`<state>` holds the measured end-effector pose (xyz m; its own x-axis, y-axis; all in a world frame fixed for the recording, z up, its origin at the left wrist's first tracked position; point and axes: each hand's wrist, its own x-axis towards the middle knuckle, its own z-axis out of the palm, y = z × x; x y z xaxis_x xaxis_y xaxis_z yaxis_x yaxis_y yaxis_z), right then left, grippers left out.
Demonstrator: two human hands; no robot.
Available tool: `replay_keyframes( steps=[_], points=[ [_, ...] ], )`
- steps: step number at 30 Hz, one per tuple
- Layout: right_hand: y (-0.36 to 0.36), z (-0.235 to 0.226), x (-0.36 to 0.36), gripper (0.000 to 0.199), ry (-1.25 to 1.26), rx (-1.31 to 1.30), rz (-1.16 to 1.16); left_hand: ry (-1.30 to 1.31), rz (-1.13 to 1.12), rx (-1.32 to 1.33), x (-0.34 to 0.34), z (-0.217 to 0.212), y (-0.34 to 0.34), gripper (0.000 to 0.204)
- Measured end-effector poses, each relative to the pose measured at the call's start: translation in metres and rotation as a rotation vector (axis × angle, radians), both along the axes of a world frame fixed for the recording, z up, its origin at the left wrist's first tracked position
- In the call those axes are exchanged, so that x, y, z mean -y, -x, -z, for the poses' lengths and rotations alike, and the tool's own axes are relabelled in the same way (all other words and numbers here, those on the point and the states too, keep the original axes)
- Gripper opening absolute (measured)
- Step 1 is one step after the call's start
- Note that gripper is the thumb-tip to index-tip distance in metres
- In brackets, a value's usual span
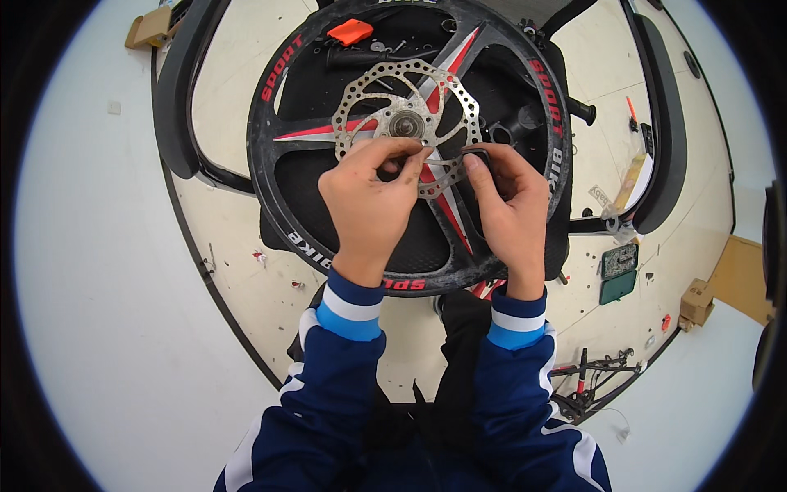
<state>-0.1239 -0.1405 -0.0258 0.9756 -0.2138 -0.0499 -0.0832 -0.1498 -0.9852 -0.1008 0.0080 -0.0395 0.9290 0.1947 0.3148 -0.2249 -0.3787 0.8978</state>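
A black bicycle wheel [265,164] with red and silver spokes lies flat in front of me. At its centre a silver brake disc [470,105] sits around the hub axle [407,125]. My left hand [367,197] is over the disc's near edge, thumb and forefinger pinched just below the axle; whatever is between them is too small to name. To its right, my right hand [518,205] grips a small black object [475,153] between thumb and fingers, close to the disc's right edge. The curled fingers hide most of that object.
The wheel rests on a black chair seat between two armrests [182,90] [656,123]. An orange piece [351,32] and small metal parts lie at the far side. On the floor right are a green case [618,274], a cardboard box [697,301] and a bike frame [584,377].
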Motion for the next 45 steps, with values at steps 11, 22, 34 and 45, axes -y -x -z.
replay_keyframes(
  steps=[11,22,34,45],
  points=[
    [-0.005,-0.003,-0.001,0.024,-0.148,-0.035,0.030,-0.010,-0.047,0.060,0.007,0.007,0.002,0.014],
    [-0.001,-0.007,-0.011,0.014,0.231,0.150,-0.122,0.562,-0.158,-0.251,-0.054,0.004,-0.010,0.011],
    [-0.025,-0.017,-0.024,0.010,0.833,0.351,-0.351,1.199,-0.097,-0.434,-0.070,0.015,-0.017,0.014],
    [-0.041,-0.017,-0.020,0.012,1.121,0.488,-0.549,0.343,-0.098,-0.416,-0.050,0.010,-0.007,0.030]
  ],
)
